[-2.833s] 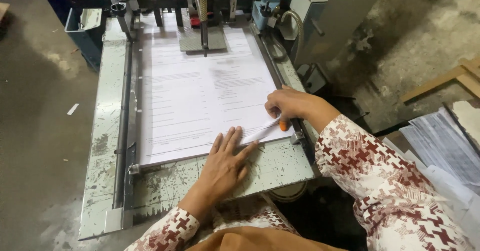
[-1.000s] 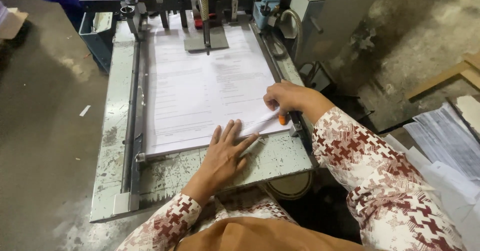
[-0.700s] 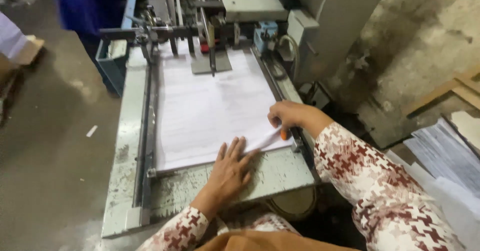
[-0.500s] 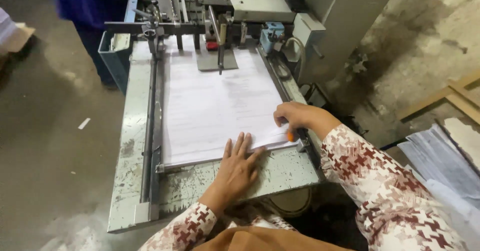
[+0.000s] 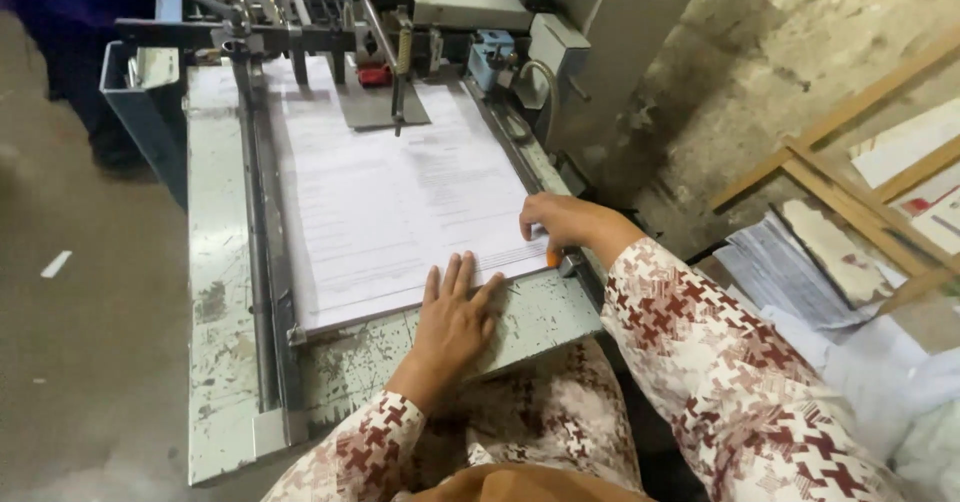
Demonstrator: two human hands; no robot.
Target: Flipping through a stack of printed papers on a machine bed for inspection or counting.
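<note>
Left hand [image 5: 455, 312] flat, open on paper stack [image 5: 400, 202] edge | right hand [image 5: 560, 224] grip pinches orange tool [image 5: 553, 258] at corner

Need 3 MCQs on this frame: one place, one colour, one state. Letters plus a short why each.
1. Where does the left hand lie?
A. flat at the near edge of the paper stack
B. on the floor
C. on the machine head

2. What colour is the small thing under the right hand?
A. green
B. orange
C. blue

3. How does the paper stack lie?
A. rolled up
B. standing on edge
C. flat on the metal feed table

Answers: 1 A, its fingers reach onto the sheets' near edge; 2 B, an orange tip shows below the fingers; 3 C, the sheets lie level between the side rails.
</note>
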